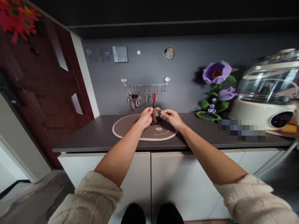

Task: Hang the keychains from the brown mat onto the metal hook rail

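Both my hands meet over a brown oval mat (130, 127) on the dark countertop (93, 137). My left hand (146, 117) is closed, pinching a set of keys with a brown strap (154, 117). My right hand (171, 119) is also closed, its fingers pinching the metal ring and dark key of the same bunch (159, 115). The bunch hangs just above the mat. Behind it, a metal hook rail (145, 84) on the grey wall carries several keys and fobs (137, 99).
Purple artificial flowers (216, 87) stand at the back right. A white appliance with a clear lid (268, 93) fills the right end. A dark red door (44, 84) is on the left. White cabinet doors (163, 174) lie below the counter.
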`<act>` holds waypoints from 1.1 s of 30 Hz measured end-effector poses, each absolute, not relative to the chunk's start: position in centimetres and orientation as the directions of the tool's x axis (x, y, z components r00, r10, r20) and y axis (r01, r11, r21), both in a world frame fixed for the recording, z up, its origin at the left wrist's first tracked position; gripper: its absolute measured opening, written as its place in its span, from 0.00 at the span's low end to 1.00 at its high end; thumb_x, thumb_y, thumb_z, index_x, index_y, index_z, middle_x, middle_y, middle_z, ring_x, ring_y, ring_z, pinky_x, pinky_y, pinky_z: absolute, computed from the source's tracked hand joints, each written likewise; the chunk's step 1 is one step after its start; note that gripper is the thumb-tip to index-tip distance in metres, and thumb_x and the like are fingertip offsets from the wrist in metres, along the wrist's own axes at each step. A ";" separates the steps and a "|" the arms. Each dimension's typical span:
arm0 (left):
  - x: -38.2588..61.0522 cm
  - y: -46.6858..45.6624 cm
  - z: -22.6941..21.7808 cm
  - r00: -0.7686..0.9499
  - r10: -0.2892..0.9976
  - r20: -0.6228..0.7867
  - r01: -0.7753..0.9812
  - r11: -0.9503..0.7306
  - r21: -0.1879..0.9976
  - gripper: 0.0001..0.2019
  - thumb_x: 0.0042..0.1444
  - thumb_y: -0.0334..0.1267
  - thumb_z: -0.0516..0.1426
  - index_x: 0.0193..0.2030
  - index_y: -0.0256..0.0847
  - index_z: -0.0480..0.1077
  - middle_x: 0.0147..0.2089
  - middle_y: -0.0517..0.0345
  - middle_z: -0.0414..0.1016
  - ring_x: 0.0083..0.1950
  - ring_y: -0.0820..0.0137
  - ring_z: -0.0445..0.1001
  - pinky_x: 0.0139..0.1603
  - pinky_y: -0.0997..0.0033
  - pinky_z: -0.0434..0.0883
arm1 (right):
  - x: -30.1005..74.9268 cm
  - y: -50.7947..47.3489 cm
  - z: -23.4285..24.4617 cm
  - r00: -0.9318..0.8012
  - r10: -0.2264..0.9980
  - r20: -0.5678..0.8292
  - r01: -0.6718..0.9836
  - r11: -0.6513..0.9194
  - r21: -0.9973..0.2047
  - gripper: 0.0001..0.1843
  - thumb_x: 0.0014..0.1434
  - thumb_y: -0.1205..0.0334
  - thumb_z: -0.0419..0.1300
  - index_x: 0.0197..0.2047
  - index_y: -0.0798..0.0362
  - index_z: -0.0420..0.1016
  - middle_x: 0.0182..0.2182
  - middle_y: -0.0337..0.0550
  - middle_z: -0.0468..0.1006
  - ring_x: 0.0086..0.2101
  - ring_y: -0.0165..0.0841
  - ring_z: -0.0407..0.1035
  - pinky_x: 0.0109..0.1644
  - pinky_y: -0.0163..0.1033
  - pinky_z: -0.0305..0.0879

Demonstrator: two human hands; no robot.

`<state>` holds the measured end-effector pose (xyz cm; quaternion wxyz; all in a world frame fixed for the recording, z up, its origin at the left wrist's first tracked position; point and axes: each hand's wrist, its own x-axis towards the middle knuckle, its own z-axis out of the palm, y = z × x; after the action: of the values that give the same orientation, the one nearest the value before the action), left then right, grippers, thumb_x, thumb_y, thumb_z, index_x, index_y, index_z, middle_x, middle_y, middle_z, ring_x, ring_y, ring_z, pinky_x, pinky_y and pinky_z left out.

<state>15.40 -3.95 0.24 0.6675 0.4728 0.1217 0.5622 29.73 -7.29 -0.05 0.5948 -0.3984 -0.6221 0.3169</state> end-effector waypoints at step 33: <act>16.0 -3.6 -0.6 0.227 0.897 0.379 -0.344 -0.291 0.893 0.17 0.37 0.44 0.61 0.33 0.37 0.68 0.33 0.55 0.72 0.35 0.73 0.69 0.39 0.72 0.64 | 30.5 -7.2 6.7 0.049 0.710 0.703 0.697 0.480 -0.533 0.12 0.52 0.56 0.51 0.29 0.55 0.69 0.27 0.41 0.72 0.29 0.29 0.63 0.35 0.34 0.57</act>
<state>16.02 -3.64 -0.65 0.5428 0.5645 0.2452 0.5715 30.54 -7.21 6.73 0.5141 -0.5101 -0.6895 0.0064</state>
